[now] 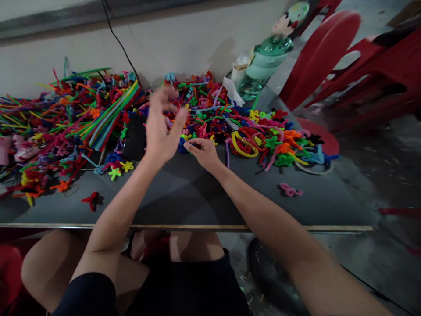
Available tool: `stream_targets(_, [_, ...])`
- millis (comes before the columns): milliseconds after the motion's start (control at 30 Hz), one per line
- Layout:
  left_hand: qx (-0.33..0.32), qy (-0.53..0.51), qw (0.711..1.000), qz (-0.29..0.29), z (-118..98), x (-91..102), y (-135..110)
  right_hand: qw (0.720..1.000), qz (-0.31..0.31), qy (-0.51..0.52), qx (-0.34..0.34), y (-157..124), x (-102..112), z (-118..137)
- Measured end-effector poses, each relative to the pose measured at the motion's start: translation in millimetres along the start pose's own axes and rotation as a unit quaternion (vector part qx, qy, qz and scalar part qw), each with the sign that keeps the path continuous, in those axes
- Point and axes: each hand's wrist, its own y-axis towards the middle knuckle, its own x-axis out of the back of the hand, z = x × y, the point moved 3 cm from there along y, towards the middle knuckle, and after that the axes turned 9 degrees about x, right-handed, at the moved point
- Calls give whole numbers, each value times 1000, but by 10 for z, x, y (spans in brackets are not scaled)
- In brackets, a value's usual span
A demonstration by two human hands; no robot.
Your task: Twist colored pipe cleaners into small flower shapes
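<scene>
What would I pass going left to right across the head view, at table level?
Pink soft toy → red twisted piece → black box → left hand, raised and open → right hand at the pile's edge → yellow-handled scissors → pink twisted piece → red plastic chairs.

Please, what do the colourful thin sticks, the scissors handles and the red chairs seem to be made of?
Colourful thin sticks: probably fuzzy chenille over wire, matte; they hold bends and loops. Yellow scissors handles: likely smooth plastic, slightly glossy. Red chairs: apparently moulded plastic, with soft sheen on curved backs.
</scene>
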Motion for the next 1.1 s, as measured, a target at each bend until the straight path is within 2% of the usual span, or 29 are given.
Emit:
stream_targets(67, [-106, -46, 993, 20, 93, -77, 11, 1000, -9, 3, 6, 6, 18, 15])
stream_targets(133, [-214, -92, 971, 55, 233, -196, -6, 1000, -17, 2, 6, 15, 37, 32])
stream_targets(200, [-246, -113, 959, 81, 386, -317, -13, 1000, -22, -1, -3, 27, 46, 41])
stream_targets(367, [-187, -153, 968, 68, 554, -422, 16, 1000, -5, 0, -8, 35, 24, 44])
stream_targets(500, [-107, -172, 976, 84, 632, -404, 75, 997, 23, -58, 46, -6, 10, 92])
stream_targets(633, [-86, -191, 973, 98, 698, -396, 151, 985, 37, -133, 107, -25, 11, 148])
stream_targets(833, [-48, -273, 938, 208, 672, -466, 154, 964, 41, -201, 170, -22, 13, 197])
stream_targets(1100, [27, -349, 913, 209, 638, -427, 122, 933, 21, -272, 233, -8, 143, 300])
